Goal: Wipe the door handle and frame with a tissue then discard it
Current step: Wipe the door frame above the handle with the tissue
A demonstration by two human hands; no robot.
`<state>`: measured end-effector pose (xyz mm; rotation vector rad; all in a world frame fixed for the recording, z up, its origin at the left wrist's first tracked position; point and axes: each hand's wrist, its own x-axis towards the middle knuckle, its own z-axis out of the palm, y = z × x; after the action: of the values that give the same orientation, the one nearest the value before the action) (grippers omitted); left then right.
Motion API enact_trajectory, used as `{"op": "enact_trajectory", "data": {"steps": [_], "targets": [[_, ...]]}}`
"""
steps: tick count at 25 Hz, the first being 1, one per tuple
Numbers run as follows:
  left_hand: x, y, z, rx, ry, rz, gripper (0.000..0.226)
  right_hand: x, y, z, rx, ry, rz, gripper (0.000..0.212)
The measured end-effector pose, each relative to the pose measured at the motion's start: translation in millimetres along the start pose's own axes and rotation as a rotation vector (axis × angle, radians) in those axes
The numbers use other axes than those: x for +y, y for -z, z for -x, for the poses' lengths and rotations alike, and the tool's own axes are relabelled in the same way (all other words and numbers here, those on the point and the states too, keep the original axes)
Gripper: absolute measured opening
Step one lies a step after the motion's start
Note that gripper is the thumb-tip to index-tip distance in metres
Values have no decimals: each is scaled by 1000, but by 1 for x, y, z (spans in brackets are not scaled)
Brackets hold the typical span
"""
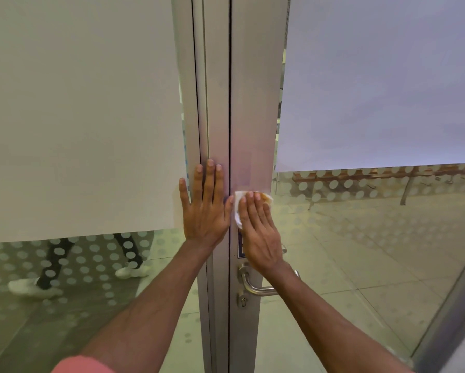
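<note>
Brushed aluminium door frame down the middle, smooth and matt, split by a thin dark vertical seam. Right hand pressed flat against the frame right of the seam, fingers straight and close together, pinning a crumpled white tissue under the fingertips and palm; soft folded edges showing at the left of the hand, a brownish-orange stain at the tissue's upper right corner beside the fingertips. Left hand laid open on the neighbouring metal post left of the seam, fingers spread and flat, holding nothing, little finger reaching onto the edge of the glass. Below the right wrist, a rounded stainless steel lever handle, tubular and bent in an L, partly hidden by the forearm, with a small keyhole cylinder just beneath it. A dark blue sticker on the frame between tissue and handle, mostly covered by the hand. Glass panels on both sides, upper parts frosted opaque, lower bands clear with rows of pale round dots. Through the left panel, blurred legs in dark dotted trousers and white shoes. Through the right, a tiled floor and a wooden slatted bench.
</note>
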<state>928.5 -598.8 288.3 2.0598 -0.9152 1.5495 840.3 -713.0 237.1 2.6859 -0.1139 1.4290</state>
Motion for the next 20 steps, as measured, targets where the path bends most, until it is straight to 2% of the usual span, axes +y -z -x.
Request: {"op": "enact_trajectory", "data": {"steps": [2, 3, 7, 11, 14, 16, 18, 20], "targets": [[-1, 0, 0, 3, 0, -8, 64, 3, -1, -2, -10, 154, 25, 76], [0, 0, 1, 5, -1, -7, 64, 9, -1, -1, -13, 173, 33, 78], [0, 0, 1, 4, 4, 8, 63, 5, -1, -2, 36, -32, -5, 79], [0, 1, 1, 0, -1, 3, 62, 18, -3, 14, -34, 182, 40, 86], [0, 1, 1, -17, 7, 4, 62, 26, 9, -6, 26, 70, 46, 77], [0, 0, 1, -23, 12, 4, 62, 24, 10, -15, 35, 84, 30, 70], [1, 0, 2, -16, 7, -5, 61, 34, 4, 0, -82, 238, 58, 72], [0, 1, 1, -14, 6, -12, 62, 51, 2, 30, -303, 394, 131, 73]]}}
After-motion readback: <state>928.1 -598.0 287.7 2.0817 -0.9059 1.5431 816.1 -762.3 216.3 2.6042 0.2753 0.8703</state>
